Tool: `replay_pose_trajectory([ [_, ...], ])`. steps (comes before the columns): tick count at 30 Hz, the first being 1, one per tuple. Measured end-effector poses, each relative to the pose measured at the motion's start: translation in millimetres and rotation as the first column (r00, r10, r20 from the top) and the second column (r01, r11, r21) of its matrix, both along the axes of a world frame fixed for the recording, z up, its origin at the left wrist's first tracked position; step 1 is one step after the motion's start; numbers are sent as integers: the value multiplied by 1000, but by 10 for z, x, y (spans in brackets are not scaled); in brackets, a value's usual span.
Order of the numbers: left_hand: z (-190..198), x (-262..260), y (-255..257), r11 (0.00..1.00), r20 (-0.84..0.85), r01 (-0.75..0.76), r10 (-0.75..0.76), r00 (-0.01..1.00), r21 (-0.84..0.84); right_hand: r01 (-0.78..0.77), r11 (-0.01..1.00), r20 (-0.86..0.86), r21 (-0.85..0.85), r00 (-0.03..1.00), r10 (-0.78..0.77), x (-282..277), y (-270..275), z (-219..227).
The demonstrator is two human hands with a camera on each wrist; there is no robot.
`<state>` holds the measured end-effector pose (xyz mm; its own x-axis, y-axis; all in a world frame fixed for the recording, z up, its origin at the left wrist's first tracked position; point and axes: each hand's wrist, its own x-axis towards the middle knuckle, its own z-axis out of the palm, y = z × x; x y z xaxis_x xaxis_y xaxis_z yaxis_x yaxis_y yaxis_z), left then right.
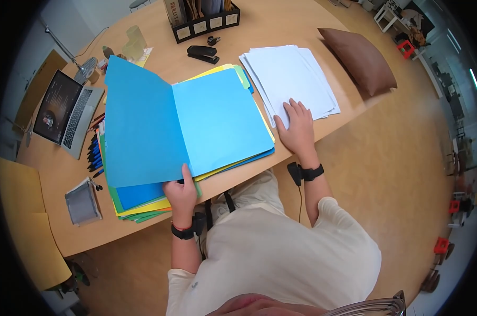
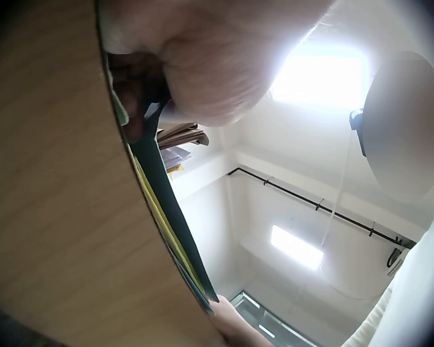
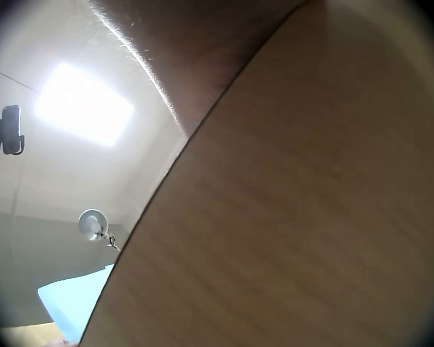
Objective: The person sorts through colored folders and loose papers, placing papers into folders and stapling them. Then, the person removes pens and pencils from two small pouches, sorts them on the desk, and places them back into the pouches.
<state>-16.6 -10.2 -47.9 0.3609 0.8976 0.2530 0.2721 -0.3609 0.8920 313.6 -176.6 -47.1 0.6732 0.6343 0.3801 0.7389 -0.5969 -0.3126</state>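
A blue file folder (image 1: 222,121) lies spread on a pile of coloured folders (image 1: 135,209), its left cover raised at a slant. At the cover's lower corner my left hand (image 1: 181,196) pinches the edge, thumb on the inner face. In the left wrist view, that hand (image 2: 210,65) is at the table edge beside the dark folder edges (image 2: 175,210), its fingertips partly in shadow. My right hand (image 1: 297,129) rests with fingers extended on the near edge of a stack of white paper (image 1: 288,73). The right wrist view shows mostly table edge, with those fingers hidden.
A black stapler (image 1: 202,53) and a black desk organizer (image 1: 207,27) stand beyond the folders. To the left are a laptop (image 1: 64,110), several blue pens (image 1: 94,155) and a grey pouch (image 1: 83,201). A brown cushion (image 1: 359,60) sits at the table's right edge.
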Motion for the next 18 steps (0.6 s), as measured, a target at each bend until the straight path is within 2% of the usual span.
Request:
replay_pose_trajectory([
  [18, -33, -20, 11, 1000, -19, 4, -4, 1000, -11, 5, 1000, 26, 19, 1000, -5, -22, 6, 13],
])
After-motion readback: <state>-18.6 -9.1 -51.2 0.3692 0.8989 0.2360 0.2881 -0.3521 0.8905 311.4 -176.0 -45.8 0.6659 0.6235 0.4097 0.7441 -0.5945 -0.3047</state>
